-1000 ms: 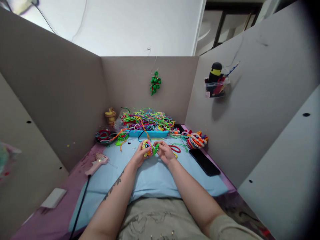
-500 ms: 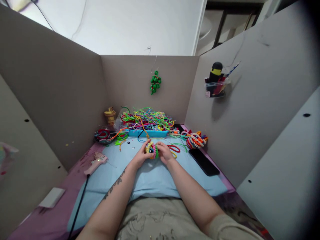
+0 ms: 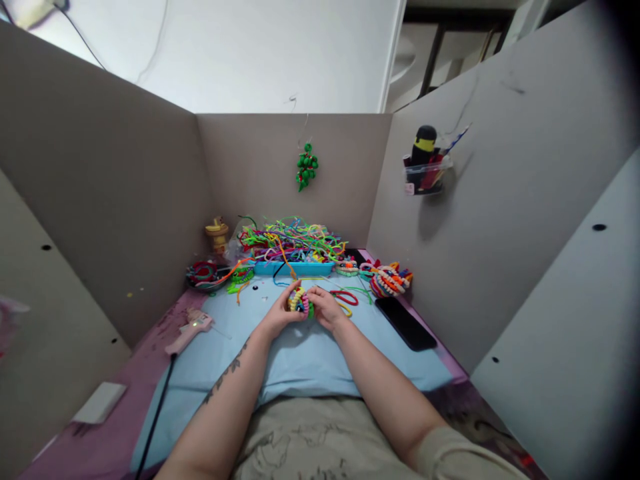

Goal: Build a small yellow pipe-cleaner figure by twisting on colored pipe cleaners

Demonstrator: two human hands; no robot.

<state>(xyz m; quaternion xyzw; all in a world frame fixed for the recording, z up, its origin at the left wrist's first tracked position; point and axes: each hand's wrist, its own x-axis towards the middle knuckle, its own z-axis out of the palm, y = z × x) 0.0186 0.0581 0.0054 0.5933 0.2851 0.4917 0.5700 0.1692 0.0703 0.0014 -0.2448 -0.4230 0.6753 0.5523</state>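
While a blue tray (image 3: 311,269) brims with cords (image 3: 293,240), the left hand (image 3: 279,316) and right hand (image 3: 326,309) grip a knotted-cord ornament (image 3: 299,301) (yellow, pink, green) between them.

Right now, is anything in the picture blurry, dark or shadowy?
Head view: the upper right corner fades to black; head view: the clear holder throws a soft shadow on the right grey panel; head view: the held colourful piece looks too small and soft for fine detail.

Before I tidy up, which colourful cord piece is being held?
The yellow and pink piece between the left hand and right hand; others, like the green piece and orange bundle, lie untouched.
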